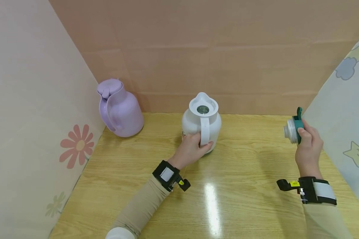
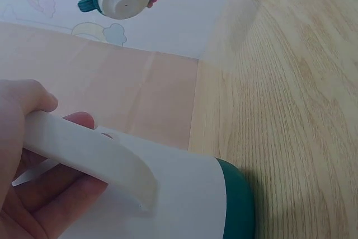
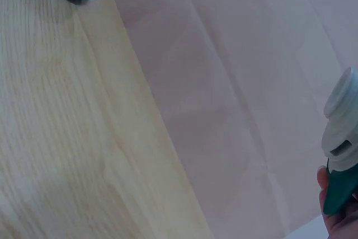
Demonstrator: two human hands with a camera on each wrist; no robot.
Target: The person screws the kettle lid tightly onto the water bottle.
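Wooden table (image 1: pixel 233 199), nearest and largest, bears two jugs at its far edge: a lilac jug (image 1: pixel 119 109), lidded, far left by the wall, and a white jug (image 1: pixel 201 121) at centre, upright, mouth uncovered. Left hand (image 1: pixel 191 148) curls its fingers round the white jug's handle. Right hand (image 1: pixel 308 146), raised well right of that jug, pinches the green-and-white lid (image 1: pixel 293 127) clear of the table.

We find no readable text — the yellow tags on the wrist straps (image 1: pixel 317 191) carry marks too small for us to make out.
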